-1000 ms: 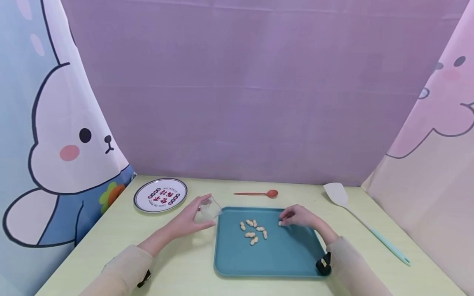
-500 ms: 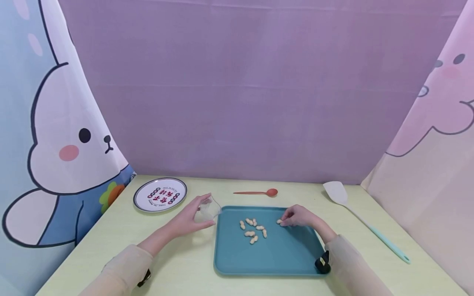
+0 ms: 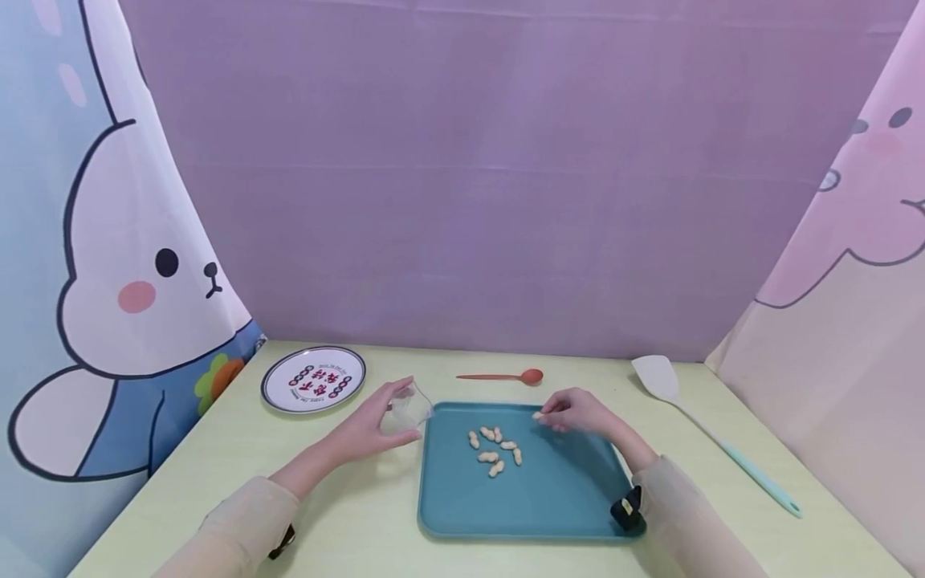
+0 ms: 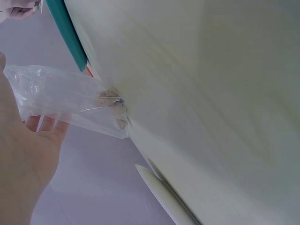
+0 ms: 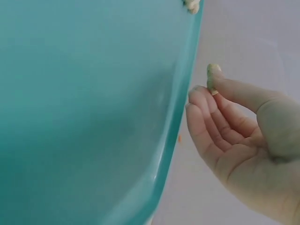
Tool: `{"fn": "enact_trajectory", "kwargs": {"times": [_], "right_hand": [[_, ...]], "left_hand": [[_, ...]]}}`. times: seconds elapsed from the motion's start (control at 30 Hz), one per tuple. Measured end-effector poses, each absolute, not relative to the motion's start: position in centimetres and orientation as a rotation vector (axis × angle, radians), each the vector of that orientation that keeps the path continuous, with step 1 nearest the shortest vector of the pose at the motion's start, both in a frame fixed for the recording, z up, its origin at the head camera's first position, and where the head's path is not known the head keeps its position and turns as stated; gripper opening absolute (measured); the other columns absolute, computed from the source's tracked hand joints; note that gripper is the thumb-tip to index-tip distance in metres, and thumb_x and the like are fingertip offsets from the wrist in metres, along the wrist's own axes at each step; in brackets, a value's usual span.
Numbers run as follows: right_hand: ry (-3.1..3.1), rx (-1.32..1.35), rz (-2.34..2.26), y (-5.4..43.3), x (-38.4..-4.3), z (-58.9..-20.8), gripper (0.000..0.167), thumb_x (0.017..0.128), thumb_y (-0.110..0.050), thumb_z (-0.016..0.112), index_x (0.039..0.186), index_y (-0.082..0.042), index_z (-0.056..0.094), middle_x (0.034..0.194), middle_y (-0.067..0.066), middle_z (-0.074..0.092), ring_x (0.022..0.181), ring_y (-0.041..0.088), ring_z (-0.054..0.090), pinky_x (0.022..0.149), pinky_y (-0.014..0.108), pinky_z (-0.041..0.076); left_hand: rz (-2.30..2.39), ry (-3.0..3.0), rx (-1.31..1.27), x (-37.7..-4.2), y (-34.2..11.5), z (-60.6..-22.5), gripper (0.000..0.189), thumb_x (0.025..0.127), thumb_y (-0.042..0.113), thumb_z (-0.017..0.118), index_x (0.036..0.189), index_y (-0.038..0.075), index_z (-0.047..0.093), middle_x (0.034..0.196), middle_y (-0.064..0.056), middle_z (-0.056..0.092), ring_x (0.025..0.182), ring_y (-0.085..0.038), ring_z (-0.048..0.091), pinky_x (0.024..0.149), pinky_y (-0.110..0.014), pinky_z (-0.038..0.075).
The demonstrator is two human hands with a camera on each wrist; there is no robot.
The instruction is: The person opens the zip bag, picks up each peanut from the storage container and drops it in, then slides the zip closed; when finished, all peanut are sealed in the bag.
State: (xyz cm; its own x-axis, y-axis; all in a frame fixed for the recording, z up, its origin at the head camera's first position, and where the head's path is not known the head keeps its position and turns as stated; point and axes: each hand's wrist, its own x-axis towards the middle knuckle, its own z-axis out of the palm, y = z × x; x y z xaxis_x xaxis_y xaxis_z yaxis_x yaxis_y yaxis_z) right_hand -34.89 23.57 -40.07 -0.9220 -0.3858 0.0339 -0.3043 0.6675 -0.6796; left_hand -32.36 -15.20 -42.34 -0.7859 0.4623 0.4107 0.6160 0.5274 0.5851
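My left hand (image 3: 370,425) holds a clear plastic bag (image 4: 65,93) open at the left side of the blue-green tray (image 3: 527,510). A few brownish peanuts (image 4: 110,99) show through the plastic at the bag's bottom in the left wrist view. Between thumb and fingertips, my right hand (image 3: 581,413) pinches a single pale peanut (image 5: 212,80) over the tray's far right part. Several unshelled peanuts (image 3: 488,457) lie in a loose cluster on the left half of the tray.
Behind the tray lies a red spoon (image 3: 531,376). A white plate (image 3: 314,381) with red characters stands at the back left. On the right, a spatula (image 3: 656,377) with a mint handle lies slanting. A purple cloth (image 3: 477,201) hangs behind the table.
My right hand has lifted the peanut off the tray and moved it slightly away from me and to the left. My left hand and the bag have stayed in place.
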Motion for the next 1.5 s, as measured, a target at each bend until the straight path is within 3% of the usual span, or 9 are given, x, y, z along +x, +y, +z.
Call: {"fn": "enact_trajectory", "kwargs": {"times": [0.13, 0.4, 0.7, 0.83, 0.97, 1.23, 1.5], "right_hand": [[2.749, -0.682, -1.151, 22.4, -34.5, -39.3, 0.02, 0.088, -0.021, 0.066, 0.095, -0.002, 0.067, 0.078, 0.017, 0.065, 0.068, 0.028, 0.059, 0.061, 0.036, 0.053], [2.787, -0.805, -1.139, 19.4, -34.2, -38.6, 0.021, 0.087, -0.026, 0.067, 0.096, -0.008, 0.07, 0.086, 0.007, 0.068, 0.073, 0.013, 0.059, 0.064, 0.021, 0.052], [2.714, -1.052, -1.209, 15.9, -34.2, -37.8, 0.018, 0.089, -0.025, 0.064, 0.097, -0.01, 0.069, 0.089, 0.011, 0.07, 0.081, 0.034, 0.064, 0.066, 0.023, 0.054], [2.706, -1.052, -1.231, 13.7, -34.0, -37.5, 0.019, 0.088, -0.027, 0.065, 0.099, -0.012, 0.069, 0.09, 0.002, 0.07, 0.083, 0.03, 0.065, 0.069, 0.022, 0.054], [2.698, -1.08, -1.249, 11.3, -33.7, -37.1, 0.018, 0.088, -0.025, 0.066, 0.099, -0.011, 0.07, 0.089, 0.002, 0.07, 0.081, 0.029, 0.066, 0.069, 0.021, 0.054], [2.674, -1.102, -1.286, 7.5, -33.1, -37.0, 0.014, 0.088, -0.024, 0.066, 0.095, -0.012, 0.07, 0.083, 0.001, 0.069, 0.07, 0.009, 0.063, 0.062, 0.021, 0.053], [2.659, -1.071, -1.312, 6.2, -33.1, -37.4, 0.018, 0.088, -0.021, 0.066, 0.099, -0.007, 0.07, 0.083, 0.002, 0.068, 0.077, 0.029, 0.065, 0.061, 0.02, 0.052]], "left_hand": [[-1.115, -2.56, -0.915, -32.3, -15.3, -42.3, 0.087, 0.079, 0.045, 0.072, 0.145, 0.008, 0.03, 0.136, -0.011, 0.049, 0.126, -0.027, 0.047, 0.101, -0.043, 0.045], [-1.101, -2.555, -0.929, -32.3, -15.2, -42.2, 0.086, 0.079, 0.044, 0.072, 0.144, 0.006, 0.03, 0.131, -0.01, 0.052, 0.124, -0.026, 0.049, 0.1, -0.043, 0.046], [-1.098, -2.553, -0.936, -32.2, -14.9, -42.2, 0.086, 0.08, 0.045, 0.071, 0.145, 0.007, 0.03, 0.132, -0.009, 0.053, 0.124, -0.026, 0.049, 0.1, -0.042, 0.046], [-1.116, -2.557, -0.925, -32.2, -14.9, -42.2, 0.086, 0.079, 0.044, 0.072, 0.145, 0.008, 0.03, 0.132, -0.009, 0.052, 0.125, -0.026, 0.048, 0.1, -0.043, 0.046], [-1.12, -2.575, -0.911, -32.2, -15.0, -42.3, 0.087, 0.078, 0.044, 0.073, 0.145, 0.01, 0.03, 0.134, -0.008, 0.051, 0.126, -0.024, 0.047, 0.101, -0.041, 0.046], [-1.129, -2.548, -0.932, -32.4, -15.1, -42.4, 0.086, 0.079, 0.045, 0.072, 0.145, 0.009, 0.031, 0.132, -0.006, 0.051, 0.124, -0.021, 0.048, 0.099, -0.041, 0.047], [-1.146, -2.53, -0.939, -32.2, -15.2, -42.3, 0.084, 0.079, 0.042, 0.073, 0.144, 0.007, 0.032, 0.132, -0.008, 0.05, 0.122, -0.023, 0.049, 0.098, -0.042, 0.048]]}}
